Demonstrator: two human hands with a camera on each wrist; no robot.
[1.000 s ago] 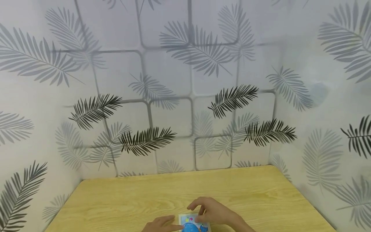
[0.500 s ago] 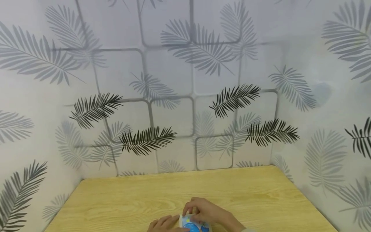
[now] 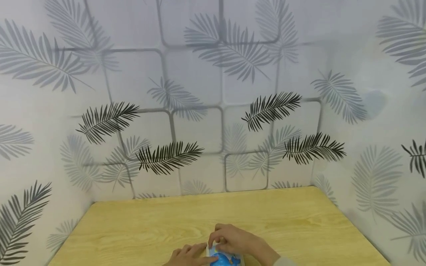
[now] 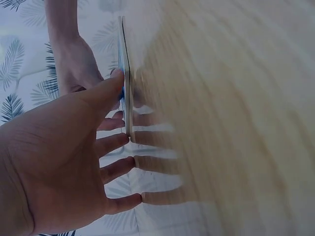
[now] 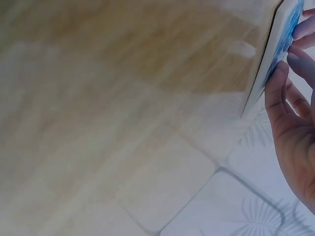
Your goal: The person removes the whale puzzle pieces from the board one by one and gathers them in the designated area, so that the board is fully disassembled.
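Observation:
A thin flat board (image 3: 224, 259) with a blue whale picture and a pale border lies on the table at the bottom of the head view. My left hand (image 3: 189, 255) is at its left side, thumb resting on the picture. In the left wrist view the other fingers are spread, tips down on the tabletop, the nearest at the board's edge (image 4: 127, 88). Over the board's far part is my right hand (image 3: 234, 240), fingers bent and tips on its face. In the right wrist view those fingertips (image 5: 278, 76) meet the picture; whether they pinch anything is hidden.
The wood-grain table (image 3: 149, 221) reaches back to a wall (image 3: 196, 133) printed with grey and black leaves. Side walls with the same print close in on the left and right. The board sits near the bottom edge of the head view.
My right hand has shifted left, its fingers coming down onto the board's far left part. The left hand has moved slightly right, its thumb further over the picture. The head view has tilted slightly.

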